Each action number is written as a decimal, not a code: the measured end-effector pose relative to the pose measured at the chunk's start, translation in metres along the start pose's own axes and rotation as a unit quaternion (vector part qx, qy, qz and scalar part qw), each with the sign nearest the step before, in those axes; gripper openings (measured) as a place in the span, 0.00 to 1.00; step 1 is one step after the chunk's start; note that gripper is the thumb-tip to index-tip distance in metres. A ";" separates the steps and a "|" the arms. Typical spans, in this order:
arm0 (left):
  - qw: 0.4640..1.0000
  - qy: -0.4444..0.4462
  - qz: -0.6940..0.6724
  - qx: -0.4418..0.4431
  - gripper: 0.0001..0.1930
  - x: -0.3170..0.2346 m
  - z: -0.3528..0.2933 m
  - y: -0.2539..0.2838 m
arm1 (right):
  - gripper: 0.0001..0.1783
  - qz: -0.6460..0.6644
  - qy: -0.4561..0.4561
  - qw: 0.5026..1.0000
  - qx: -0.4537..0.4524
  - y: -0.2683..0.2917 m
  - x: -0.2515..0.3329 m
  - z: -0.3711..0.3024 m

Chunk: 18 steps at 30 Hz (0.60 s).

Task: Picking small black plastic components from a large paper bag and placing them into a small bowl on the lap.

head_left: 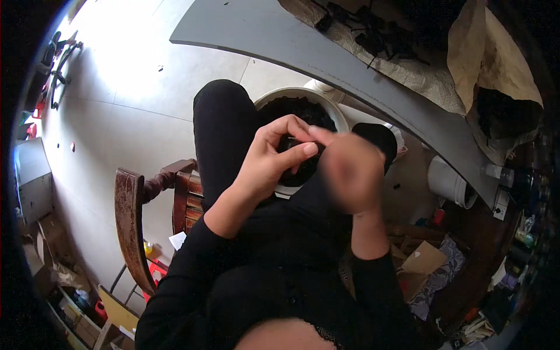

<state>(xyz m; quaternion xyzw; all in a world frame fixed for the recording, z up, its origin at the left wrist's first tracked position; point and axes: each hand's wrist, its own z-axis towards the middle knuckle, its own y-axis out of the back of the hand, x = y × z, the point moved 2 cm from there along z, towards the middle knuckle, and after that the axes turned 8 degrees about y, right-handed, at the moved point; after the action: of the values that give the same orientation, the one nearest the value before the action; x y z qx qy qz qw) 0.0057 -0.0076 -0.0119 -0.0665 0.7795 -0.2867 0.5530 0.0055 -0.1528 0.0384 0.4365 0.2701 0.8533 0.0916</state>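
- Here, nearest of all, the person's black-sleeved forearms come up from the lower edge, over a lap clothed in black.
- To the near left stands a worn red-brown wooden chair [133, 221], with cardboard boxes [49, 256] and clutter on the floor beyond it.
- The left hand [273, 158] is raised above the lap, its fingers curled in and its thumb and fingertips pinched on a small dark piece [289, 143] (too small to tell what it is).
- The right hand [350, 172] sits just right of the left, blurred; its fingertip meets the left hand's fingers at the dark piece, but whether it grips anything I cannot tell.
- Just beyond and beneath both hands, a white bucket [326, 105] holding dark material rests between the knees.
- To the right, a white cylindrical container [448, 182] lies on the floor.
- Farthest, a grey tabletop [303, 46] curves across, bearing brown paper [496, 52] and black scraps [373, 29].
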 end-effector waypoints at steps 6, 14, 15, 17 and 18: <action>0.933 -0.025 0.360 -0.013 0.21 -0.001 0.004 0.004 | 0.08 -0.305 -0.011 0.946 -0.114 0.028 -0.074 0.048; 0.911 -0.164 0.359 -0.122 0.20 -0.021 0.009 0.026 | 0.05 -0.278 -0.024 0.947 -0.160 0.034 -0.083 0.049; 0.905 -0.185 0.352 -0.152 0.22 -0.028 0.011 0.019 | 0.04 -0.244 -0.016 0.952 -0.183 0.035 -0.068 0.044; 0.894 -0.224 0.348 -0.169 0.27 -0.040 0.014 0.006 | 0.04 -0.077 -0.135 0.982 -0.107 0.031 -0.040 0.032; 0.894 -0.222 0.350 -0.169 0.27 -0.042 0.012 0.006 | 0.04 -0.075 -0.136 0.982 -0.107 0.028 -0.028 0.027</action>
<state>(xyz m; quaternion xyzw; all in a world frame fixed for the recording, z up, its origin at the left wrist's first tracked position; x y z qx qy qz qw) 0.0342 0.0103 0.0170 0.0562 0.6458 0.0841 0.7567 0.0462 -0.1769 0.0469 0.5146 0.1946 0.8006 0.2373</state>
